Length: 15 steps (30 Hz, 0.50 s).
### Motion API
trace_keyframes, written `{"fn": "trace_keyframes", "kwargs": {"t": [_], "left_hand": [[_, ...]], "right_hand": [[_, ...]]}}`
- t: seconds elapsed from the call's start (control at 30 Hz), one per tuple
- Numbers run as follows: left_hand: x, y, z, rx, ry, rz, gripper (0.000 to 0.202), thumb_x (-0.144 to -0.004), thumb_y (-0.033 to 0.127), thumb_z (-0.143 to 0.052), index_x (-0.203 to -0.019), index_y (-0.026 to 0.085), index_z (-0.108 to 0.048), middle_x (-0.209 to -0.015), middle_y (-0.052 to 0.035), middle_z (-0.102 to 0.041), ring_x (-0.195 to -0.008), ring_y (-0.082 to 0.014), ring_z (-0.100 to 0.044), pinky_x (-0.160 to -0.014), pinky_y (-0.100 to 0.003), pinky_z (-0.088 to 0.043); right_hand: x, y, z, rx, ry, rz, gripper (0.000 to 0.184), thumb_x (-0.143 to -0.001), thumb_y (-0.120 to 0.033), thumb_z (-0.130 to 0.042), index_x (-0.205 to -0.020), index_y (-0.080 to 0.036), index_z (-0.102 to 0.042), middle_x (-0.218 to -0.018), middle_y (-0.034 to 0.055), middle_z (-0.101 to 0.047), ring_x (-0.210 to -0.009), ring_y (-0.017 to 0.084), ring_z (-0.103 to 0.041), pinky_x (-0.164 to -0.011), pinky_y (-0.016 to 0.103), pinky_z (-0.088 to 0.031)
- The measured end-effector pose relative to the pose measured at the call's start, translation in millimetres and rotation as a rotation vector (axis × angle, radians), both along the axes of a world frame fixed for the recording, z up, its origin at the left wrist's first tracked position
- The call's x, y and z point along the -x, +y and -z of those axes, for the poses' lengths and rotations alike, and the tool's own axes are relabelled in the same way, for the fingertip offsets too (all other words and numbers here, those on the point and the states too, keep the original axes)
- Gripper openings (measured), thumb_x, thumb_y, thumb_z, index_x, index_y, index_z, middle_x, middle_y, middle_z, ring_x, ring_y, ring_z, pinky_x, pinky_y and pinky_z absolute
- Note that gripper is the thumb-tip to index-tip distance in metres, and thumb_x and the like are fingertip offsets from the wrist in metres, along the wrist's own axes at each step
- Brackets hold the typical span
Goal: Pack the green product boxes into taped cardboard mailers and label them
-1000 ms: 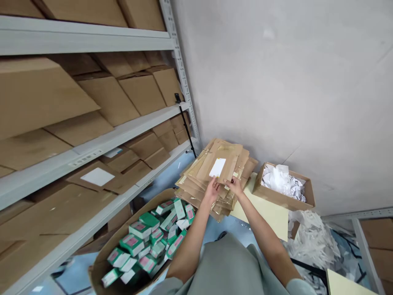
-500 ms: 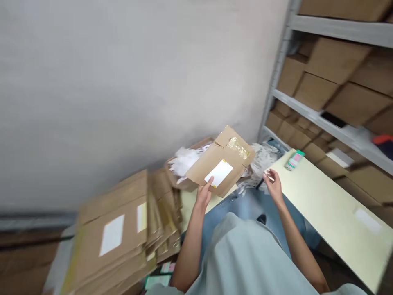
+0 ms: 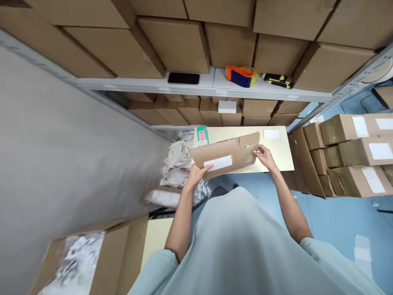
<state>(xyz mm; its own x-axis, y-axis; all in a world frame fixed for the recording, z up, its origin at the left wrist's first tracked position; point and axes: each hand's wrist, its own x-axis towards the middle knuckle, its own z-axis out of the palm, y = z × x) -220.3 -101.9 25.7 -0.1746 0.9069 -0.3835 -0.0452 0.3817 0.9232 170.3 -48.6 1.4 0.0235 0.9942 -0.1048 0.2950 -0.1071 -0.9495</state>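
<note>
A flattened cardboard box (image 3: 229,151) with a white label (image 3: 222,163) and a patch of shiny tape is held up in front of me, above the near edge of a pale yellow table (image 3: 276,157). My left hand (image 3: 196,175) grips its lower left side, thumb on the label. At the right end, my right hand (image 3: 264,156) pinches the cardboard near the tape. Behind the cardboard's left part, a small green and pink box (image 3: 202,136) lies on the table. A white slip (image 3: 271,134) rests farther right.
Shelves of cartons (image 3: 230,45) stand ahead, holding a black phone (image 3: 183,78), an orange and blue tape dispenser (image 3: 241,76) and yellow-black cutters (image 3: 277,80). Labelled boxes (image 3: 353,155) are stacked right. Crumpled white paper (image 3: 179,157) lies left; an open carton (image 3: 115,258) sits lower left.
My view has swung right from the wall to face the shelves and table. The flattened box has come along in my left hand, and my right hand has taken hold of its right end.
</note>
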Motion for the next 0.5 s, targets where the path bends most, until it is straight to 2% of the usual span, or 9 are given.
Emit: {"fn": "trace_keyframes", "kwargs": {"t": [0.07, 0.17, 0.33, 0.43, 0.5], "left_hand": [[-16, 26, 6.5, -0.017, 0.04, 0.028, 0.056, -0.06, 0.037, -0.108, -0.106, 0.018, -0.082, -0.115, -0.0133, -0.086, -0.126, -0.0388, -0.078, -0.122, -0.052, -0.056], [-34, 59, 14.7, -0.098, 0.003, 0.006, 0.061, -0.068, 0.033, -0.104, -0.12, 0.019, -0.076, -0.132, -0.0146, -0.081, -0.134, -0.0332, -0.074, -0.126, -0.047, -0.052], [-49, 97, 20.5, -0.089, -0.134, 0.066, 0.072, -0.072, 0.023, -0.1, -0.135, 0.021, -0.067, -0.155, -0.0171, -0.067, -0.155, -0.0307, -0.06, -0.133, -0.043, -0.044], [-51, 112, 20.9, -0.066, -0.224, 0.135, 0.079, -0.069, 0.02, -0.101, -0.14, 0.022, -0.066, -0.155, -0.0152, -0.066, -0.16, -0.0297, -0.055, -0.138, -0.042, -0.038], [-51, 118, 20.2, -0.064, -0.264, 0.191, 0.076, -0.069, 0.019, -0.102, -0.137, 0.022, -0.069, -0.149, -0.0133, -0.069, -0.159, -0.0284, -0.056, -0.138, -0.041, -0.037]], "right_hand": [[-13, -4, 6.9, 0.016, 0.01, 0.043, 0.043, -0.085, -0.062, -0.074, -0.103, -0.024, -0.068, -0.1, 0.0056, -0.079, -0.082, 0.021, -0.067, -0.08, 0.037, -0.061], [-14, -7, 15.9, 0.036, -0.011, 0.142, 0.038, -0.082, -0.058, -0.072, -0.098, -0.026, -0.062, -0.096, 0.0049, -0.076, -0.083, 0.021, -0.067, -0.082, 0.039, -0.062], [5, 3, 23.6, 0.073, -0.091, 0.318, 0.039, -0.08, -0.043, -0.066, -0.112, -0.021, -0.067, -0.124, 0.0172, -0.078, -0.113, 0.03, -0.073, -0.109, 0.051, -0.062], [16, 9, 23.4, 0.099, -0.128, 0.362, 0.052, -0.081, -0.035, -0.067, -0.129, -0.015, -0.07, -0.142, 0.0224, -0.074, -0.135, 0.033, -0.069, -0.123, 0.054, -0.055], [22, 9, 20.9, 0.124, -0.119, 0.349, 0.06, -0.084, -0.035, -0.065, -0.139, -0.013, -0.069, -0.148, 0.0229, -0.072, -0.136, 0.033, -0.069, -0.122, 0.055, -0.056]]}}
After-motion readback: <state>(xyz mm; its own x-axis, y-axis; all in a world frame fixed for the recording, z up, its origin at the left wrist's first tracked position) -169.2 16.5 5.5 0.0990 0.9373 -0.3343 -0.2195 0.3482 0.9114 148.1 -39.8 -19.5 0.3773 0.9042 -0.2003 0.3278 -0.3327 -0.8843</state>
